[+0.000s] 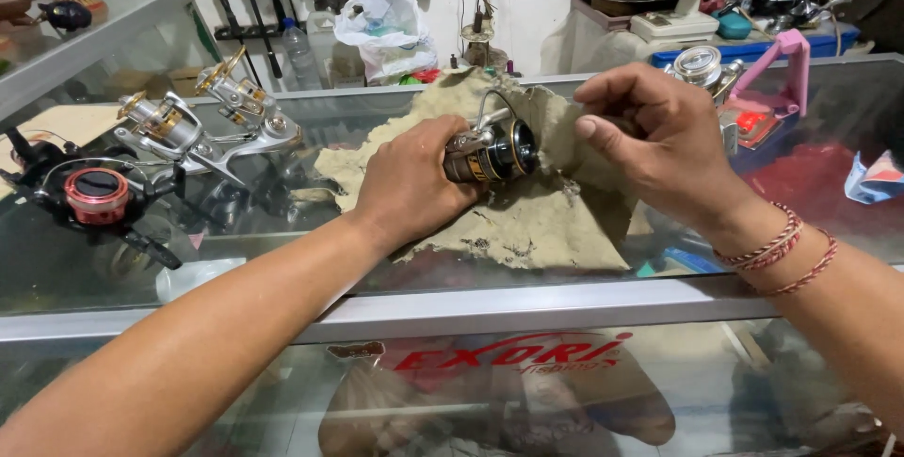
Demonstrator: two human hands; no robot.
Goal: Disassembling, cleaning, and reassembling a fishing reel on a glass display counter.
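my left hand (410, 179) is clamped around a black reel (494, 151) on the cloth (537, 222); my right hand (659, 137) has its fingers (603, 90) pinched together on the cloth's far edge.

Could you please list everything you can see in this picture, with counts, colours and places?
Fishing reel: one, black and gold, on the cloth, held.
Cloth: one, tan, worn, on the glass counter.
Silver reels: two, silver and gold, left on the counter.
Black and red reel: one, far left.
Plastic bag: one, white, behind the counter.
Pink stand: one, far right.
Left hand: grips the fishing reel.
Right hand: pinches the cloth beside the reel; red thread bracelets on the wrist.
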